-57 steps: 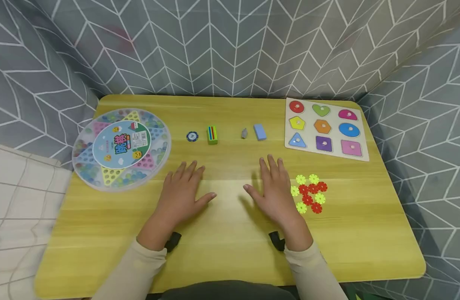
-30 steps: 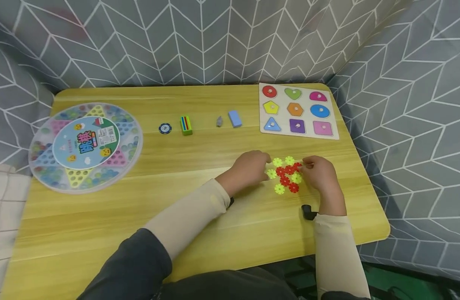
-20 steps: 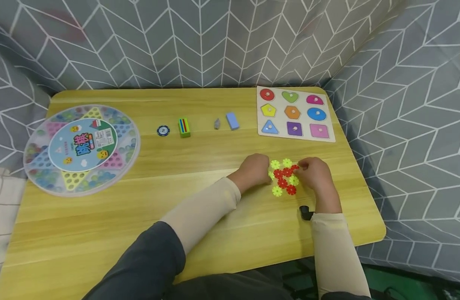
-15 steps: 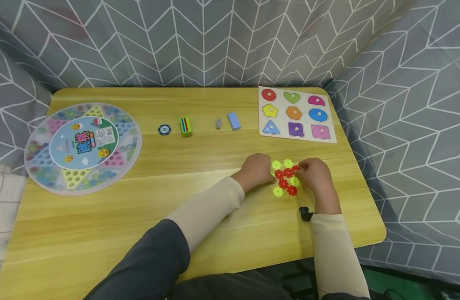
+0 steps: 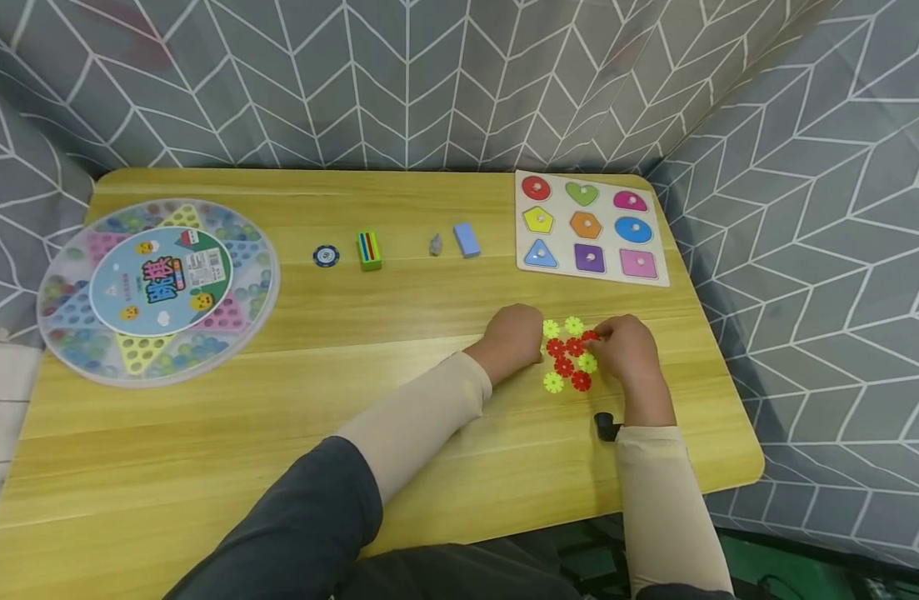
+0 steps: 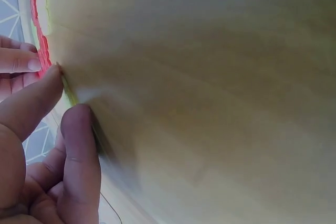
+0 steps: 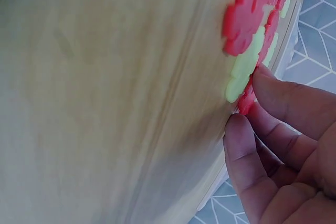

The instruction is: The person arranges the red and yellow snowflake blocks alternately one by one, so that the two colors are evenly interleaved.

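Flat snowflake discs, red ones (image 5: pixel 564 367) and yellow-green ones (image 5: pixel 553 382), lie grouped on the right half of the table. My left hand (image 5: pixel 514 335) is at the group's left side; in the left wrist view its thumb and a finger pinch the edge of a yellow-green snowflake disc (image 6: pixel 69 95). From the right side, my right hand (image 5: pixel 631 354) pinches a red snowflake disc (image 7: pixel 245 101) between thumb and finger. The left hand covers part of its disc in the head view. Another yellow-green disc (image 7: pixel 245 66) lies close to the right thumb.
On the wooden table (image 5: pixel 279 450) are a round marble-game board (image 5: pixel 162 279), a poker chip (image 5: pixel 327 256), a striped green block (image 5: pixel 369 251), a small grey piece (image 5: pixel 435 245) and a blue block (image 5: pixel 466 240). A shape puzzle board (image 5: pixel 612 229) lies at the back right.
Both hands have moved from lying flat near the table's middle to either side of the disc group and taken hold of discs. In the last half second they barely move. The head view has shifted right.
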A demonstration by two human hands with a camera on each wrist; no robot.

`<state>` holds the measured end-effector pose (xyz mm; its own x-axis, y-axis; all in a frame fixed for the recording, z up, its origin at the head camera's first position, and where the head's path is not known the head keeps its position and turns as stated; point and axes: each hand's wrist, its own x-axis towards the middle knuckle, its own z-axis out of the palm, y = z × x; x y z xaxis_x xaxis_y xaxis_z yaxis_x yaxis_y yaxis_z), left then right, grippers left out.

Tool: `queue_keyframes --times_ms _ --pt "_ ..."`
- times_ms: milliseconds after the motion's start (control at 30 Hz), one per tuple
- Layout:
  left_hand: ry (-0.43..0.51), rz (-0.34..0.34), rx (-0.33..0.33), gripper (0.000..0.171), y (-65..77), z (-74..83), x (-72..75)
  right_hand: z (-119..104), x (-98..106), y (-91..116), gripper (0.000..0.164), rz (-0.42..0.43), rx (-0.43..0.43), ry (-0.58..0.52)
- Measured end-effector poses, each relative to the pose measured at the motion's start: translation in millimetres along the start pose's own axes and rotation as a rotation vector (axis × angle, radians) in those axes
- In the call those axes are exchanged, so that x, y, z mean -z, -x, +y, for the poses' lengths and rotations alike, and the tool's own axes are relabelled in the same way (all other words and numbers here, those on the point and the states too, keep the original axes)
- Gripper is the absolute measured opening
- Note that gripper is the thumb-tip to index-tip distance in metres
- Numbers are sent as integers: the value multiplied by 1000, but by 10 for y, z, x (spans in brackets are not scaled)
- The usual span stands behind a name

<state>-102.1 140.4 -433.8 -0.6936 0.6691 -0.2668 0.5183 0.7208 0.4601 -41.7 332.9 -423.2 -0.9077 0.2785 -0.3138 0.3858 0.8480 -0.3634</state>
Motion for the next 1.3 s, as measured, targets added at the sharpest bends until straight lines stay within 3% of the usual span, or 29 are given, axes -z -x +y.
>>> queue_keyframes --times_ms 333,467,567,800,967,1133,1300 --pt "86 -25 28 32 -52 -147 19 75 -7 8 33 -1 -53 -126" --pt "104 -79 26 24 -90 -233 32 98 14 2 29 -1 -49 -183" --pt "228 -131 42 17 -79 -299 43 118 23 -4 27 -21 -65 -252" --pt "775 -234 174 11 38 -425 75 211 88 -15 30 -86 -124 -445" --pt "929 -254 175 16 202 -613 198 139 189 -52 32 -112 -86 -497" --pt "921 -215 149 18 448 -855 459 -171 277 -79 32 -150 23 -528" --pt "890 -156 183 13 784 -1209 729 -636 180 -130 29 -223 157 -597"
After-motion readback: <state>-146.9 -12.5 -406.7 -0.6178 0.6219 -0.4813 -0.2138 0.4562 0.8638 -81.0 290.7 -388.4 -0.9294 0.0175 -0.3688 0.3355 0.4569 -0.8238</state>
